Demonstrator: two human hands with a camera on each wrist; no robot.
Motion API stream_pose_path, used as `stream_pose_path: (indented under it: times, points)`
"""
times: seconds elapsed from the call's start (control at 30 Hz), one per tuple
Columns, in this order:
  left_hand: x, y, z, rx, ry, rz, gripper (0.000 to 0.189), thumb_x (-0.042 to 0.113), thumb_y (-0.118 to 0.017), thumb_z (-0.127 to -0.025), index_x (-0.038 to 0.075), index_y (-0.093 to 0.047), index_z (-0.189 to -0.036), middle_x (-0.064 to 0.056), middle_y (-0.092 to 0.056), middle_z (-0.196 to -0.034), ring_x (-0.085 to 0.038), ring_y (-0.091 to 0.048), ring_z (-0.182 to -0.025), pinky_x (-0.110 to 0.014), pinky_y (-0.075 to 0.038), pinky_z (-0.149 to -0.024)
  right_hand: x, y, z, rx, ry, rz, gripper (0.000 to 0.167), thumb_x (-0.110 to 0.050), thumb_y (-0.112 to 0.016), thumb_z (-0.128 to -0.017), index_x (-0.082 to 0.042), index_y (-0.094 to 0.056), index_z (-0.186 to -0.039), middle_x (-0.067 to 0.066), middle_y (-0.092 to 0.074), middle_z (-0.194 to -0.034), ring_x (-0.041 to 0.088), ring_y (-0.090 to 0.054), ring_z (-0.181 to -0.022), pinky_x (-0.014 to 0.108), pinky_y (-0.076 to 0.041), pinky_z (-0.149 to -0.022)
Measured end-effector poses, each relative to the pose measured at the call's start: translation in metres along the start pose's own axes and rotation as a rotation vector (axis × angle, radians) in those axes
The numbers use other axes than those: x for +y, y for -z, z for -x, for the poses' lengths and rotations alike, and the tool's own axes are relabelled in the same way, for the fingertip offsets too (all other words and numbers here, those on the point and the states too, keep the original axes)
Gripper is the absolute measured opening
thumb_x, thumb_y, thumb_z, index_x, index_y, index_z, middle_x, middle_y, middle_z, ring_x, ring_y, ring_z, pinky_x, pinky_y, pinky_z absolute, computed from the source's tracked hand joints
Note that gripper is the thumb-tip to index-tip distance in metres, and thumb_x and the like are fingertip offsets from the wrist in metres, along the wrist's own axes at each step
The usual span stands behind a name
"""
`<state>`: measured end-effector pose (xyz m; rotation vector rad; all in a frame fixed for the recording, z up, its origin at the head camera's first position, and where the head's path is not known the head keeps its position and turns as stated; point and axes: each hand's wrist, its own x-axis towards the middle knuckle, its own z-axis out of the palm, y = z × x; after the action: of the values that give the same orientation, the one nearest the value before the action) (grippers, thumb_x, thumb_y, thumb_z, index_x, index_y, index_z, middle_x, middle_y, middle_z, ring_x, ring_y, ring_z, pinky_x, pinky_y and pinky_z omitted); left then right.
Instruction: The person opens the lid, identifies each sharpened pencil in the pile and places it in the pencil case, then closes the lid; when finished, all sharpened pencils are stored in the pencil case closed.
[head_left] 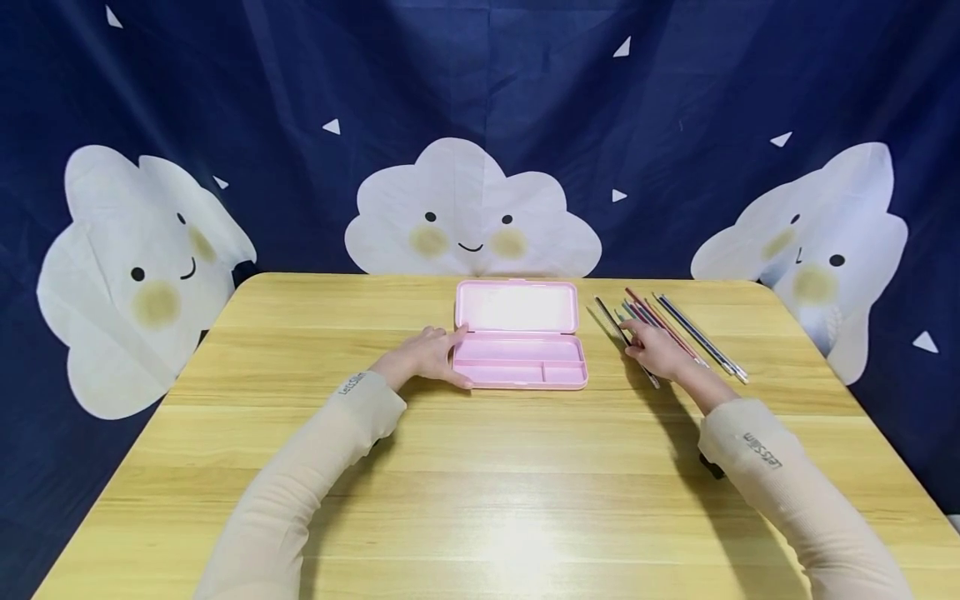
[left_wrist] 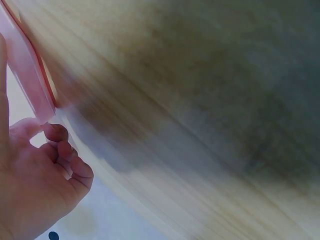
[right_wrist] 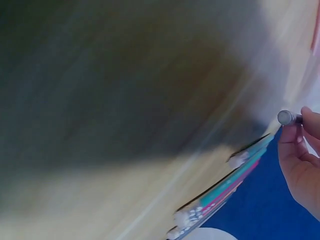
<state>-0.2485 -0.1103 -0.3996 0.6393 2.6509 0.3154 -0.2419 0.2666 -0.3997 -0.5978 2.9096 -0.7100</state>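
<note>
A pink pencil case (head_left: pixel 498 350) lies with its lid raised toward the back of the table, its tray split into compartments that hold nothing. My left hand (head_left: pixel 431 356) grips the left end of the case, thumb at the front corner and index finger near the hinge. To the right of the case, my right hand (head_left: pixel 658 350) pinches a dark pencil (head_left: pixel 609 315) between thumb and fingers. The blunt end of that pencil (right_wrist: pixel 287 118) faces the right wrist camera. Just beyond the right hand lie several more pencils (head_left: pixel 693 327), some partly hidden by it.
The wooden table (head_left: pixel 480 475) has its back edge just behind the lid. A dark blue cloth (head_left: pixel 480 75) printed with white clouds hangs behind it.
</note>
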Motion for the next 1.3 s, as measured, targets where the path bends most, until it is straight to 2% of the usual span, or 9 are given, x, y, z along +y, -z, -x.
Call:
stream_pose_path:
  times: [0.2, 0.4, 0.73, 0.87, 1.1, 1.3]
  points:
    - [0.000, 0.000, 0.000, 0.008, -0.004, 0.000, 0.110, 0.063, -0.068, -0.066, 0.015, -0.011, -0.147, -0.021, -0.041, -0.134, -0.031, -0.038, -0.114, -0.043, -0.036, -0.094, -0.016, -0.001, -0.005, 0.084, 0.081, 0.017, 0.035, 0.008, -0.055, -0.083, 0.013, -0.046, -0.117, 0.013, -0.053, -0.072, 0.024, -0.049, -0.066, 0.041, -0.042, -0.065]
    - [-0.001, 0.000, 0.000, -0.001, -0.003, 0.010, 0.110, 0.063, -0.068, -0.067, 0.016, -0.010, -0.148, -0.021, -0.037, -0.138, -0.032, -0.036, -0.119, -0.045, -0.034, -0.097, -0.029, -0.008, -0.011, 0.098, 0.108, -0.006, 0.036, 0.009, -0.056, -0.083, 0.011, -0.048, -0.117, 0.012, -0.053, -0.074, 0.024, -0.048, -0.069, 0.041, -0.041, -0.069]
    - [-0.002, -0.001, 0.001, 0.000, 0.004, 0.003, 0.111, 0.063, -0.068, -0.066, 0.017, -0.009, -0.148, -0.021, -0.037, -0.138, -0.032, -0.036, -0.120, -0.045, -0.033, -0.098, -0.043, -0.019, -0.023, 0.060, 0.225, -0.039, 0.031, 0.012, -0.053, -0.082, 0.006, -0.053, -0.113, 0.005, -0.042, -0.070, 0.021, -0.041, -0.069, 0.037, -0.035, -0.068]
    - [-0.002, -0.001, 0.001, 0.000, 0.011, 0.009, 0.111, 0.063, -0.068, -0.065, 0.018, -0.009, -0.148, -0.021, -0.037, -0.138, -0.033, -0.035, -0.121, -0.046, -0.033, -0.098, -0.049, -0.024, -0.027, 0.044, 0.269, -0.025, 0.031, 0.012, -0.053, -0.082, 0.003, -0.055, -0.112, 0.008, -0.047, -0.076, 0.024, -0.045, -0.075, 0.039, -0.038, -0.071]
    - [-0.002, -0.001, 0.000, -0.020, 0.026, 0.022, 0.111, 0.065, -0.067, -0.066, 0.020, -0.006, -0.148, -0.021, -0.032, -0.142, -0.032, -0.032, -0.125, -0.047, -0.030, -0.100, -0.063, -0.031, -0.035, -0.050, 0.289, -0.002, 0.029, 0.008, -0.053, -0.085, -0.001, -0.056, -0.113, 0.013, -0.057, -0.094, 0.025, -0.052, -0.085, 0.043, -0.043, -0.080]
    - [-0.002, -0.001, 0.000, -0.015, 0.035, 0.033, 0.111, 0.066, -0.066, -0.066, 0.022, -0.006, -0.148, -0.021, -0.031, -0.142, -0.031, -0.032, -0.126, -0.047, -0.030, -0.100, -0.071, -0.036, -0.041, -0.100, 0.313, 0.040, 0.031, 0.010, -0.053, -0.083, 0.000, -0.058, -0.112, 0.013, -0.058, -0.093, 0.028, -0.057, -0.090, 0.043, -0.045, -0.083]
